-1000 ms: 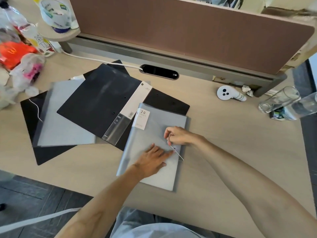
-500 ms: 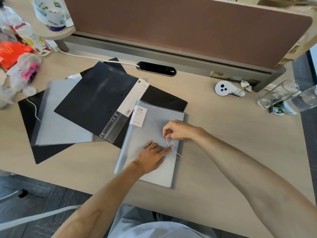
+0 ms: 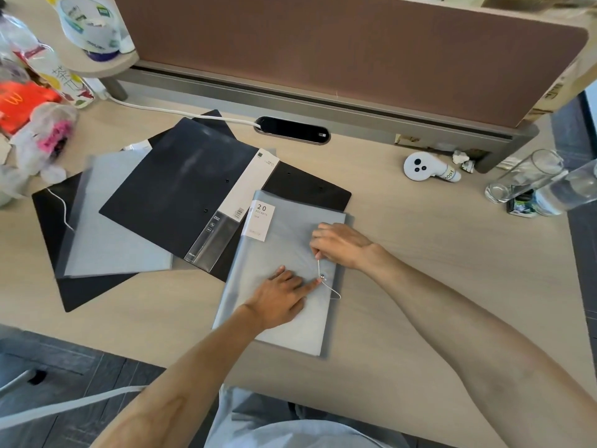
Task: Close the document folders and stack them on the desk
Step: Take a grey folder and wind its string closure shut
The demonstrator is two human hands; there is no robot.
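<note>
The grey folder (image 3: 281, 244) with the label "20 POCKETS" lies closed on the desk (image 3: 436, 270), near the front edge, in front of the person. Its upper left corner lies over the edge of a black folder (image 3: 181, 189) with a white spine strip.

The left hand (image 3: 281, 297) rests flat on the grey cover with the fingers straight; the tip of the index finger touches a small round button (image 3: 323, 279) near the right edge of the folder. The right hand (image 3: 339, 242) is just above it on the same cover, with the fingers curled. It pinches a thin white string (image 3: 318, 268) between thumb and fingertip. The string runs straight down from the pinch to the button, and one more piece of it goes from the button to the right edge of the folder.

To the left, the black folder lies slanted on top of two others — a second grey folder (image 3: 109, 240) and a wide black one (image 3: 74, 286) under it, spread on the desk. These three overlap loosely, not in a neat stack.

At the right side of the desk, well apart from the folders, a glass (image 3: 523, 176) stands, and a small white device (image 3: 420, 166) lies near the brown partition (image 3: 323, 43).
</note>
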